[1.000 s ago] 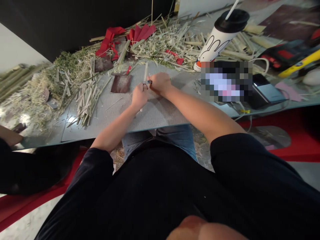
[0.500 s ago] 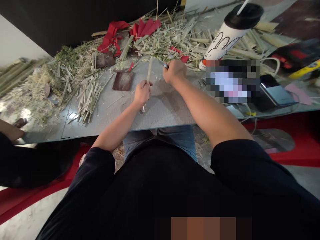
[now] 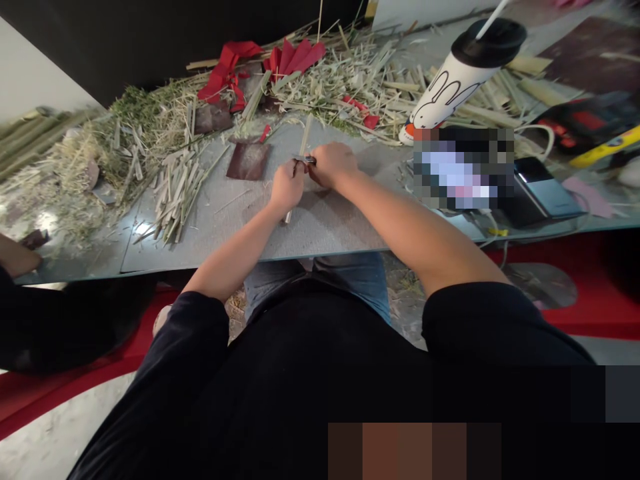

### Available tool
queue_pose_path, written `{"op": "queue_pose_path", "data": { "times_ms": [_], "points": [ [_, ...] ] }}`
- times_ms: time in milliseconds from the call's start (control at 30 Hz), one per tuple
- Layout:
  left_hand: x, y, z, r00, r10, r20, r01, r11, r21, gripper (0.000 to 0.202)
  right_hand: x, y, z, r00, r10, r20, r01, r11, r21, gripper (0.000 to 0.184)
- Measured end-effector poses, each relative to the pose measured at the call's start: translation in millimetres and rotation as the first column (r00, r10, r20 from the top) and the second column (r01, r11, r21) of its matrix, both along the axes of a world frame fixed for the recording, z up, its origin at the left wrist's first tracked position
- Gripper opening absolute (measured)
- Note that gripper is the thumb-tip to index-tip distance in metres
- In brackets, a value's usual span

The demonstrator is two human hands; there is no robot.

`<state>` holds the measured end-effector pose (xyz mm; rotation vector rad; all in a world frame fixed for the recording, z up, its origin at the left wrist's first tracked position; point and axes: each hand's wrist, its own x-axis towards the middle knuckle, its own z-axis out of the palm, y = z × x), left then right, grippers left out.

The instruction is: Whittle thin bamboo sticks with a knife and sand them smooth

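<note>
My left hand (image 3: 289,185) is closed round a pale bamboo strip (image 3: 306,135), which points away from me and pokes out below the fist too. My right hand (image 3: 334,164) is wrapped round a small knife (image 3: 307,159), whose handle is mostly hidden in the fingers. The blade lies across the strip, right beside my left fingers. Left of my hands, a square of brown sandpaper (image 3: 247,161) lies flat on the grey table (image 3: 240,227). A bundle of thin bamboo strips (image 3: 179,197) is spread further left.
Heaps of shavings (image 3: 330,90) line the back, with red paper (image 3: 295,59) on top. A rabbit-print cup (image 3: 445,93) with a straw, a power bank (image 3: 547,190) and cables stand at right. Another person's arm (image 3: 17,257) rests at the left edge.
My right hand has come down and left with the knife, from beside the strip's far end to next to my left fingers. My left hand keeps its hold.
</note>
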<state>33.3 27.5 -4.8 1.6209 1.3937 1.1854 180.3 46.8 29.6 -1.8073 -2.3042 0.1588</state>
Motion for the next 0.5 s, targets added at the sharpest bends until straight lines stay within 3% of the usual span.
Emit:
{"op": "queue_pose_path", "data": {
  "times_ms": [167,333,500],
  "points": [
    [0.2,-5.2,2.3,0.997,0.027,-0.068,-0.029,0.999,-0.022,0.042,-5.0,2.0,-4.6,0.999,-0.026,-0.036,0.025,1.000,-0.003,0.061],
    [0.0,-10.5,6.5,0.995,0.049,-0.089,-0.055,0.997,-0.059,0.043,-6.0,4.6,-3.8,0.996,-0.020,-0.089,0.018,1.000,-0.024,0.055],
    [-1.2,-5.6,1.8,0.997,0.028,-0.066,-0.033,0.996,-0.087,0.044,-5.1,8.5,-6.3,0.997,-0.035,-0.068,0.035,0.999,-0.009,0.054]
  ]
}}
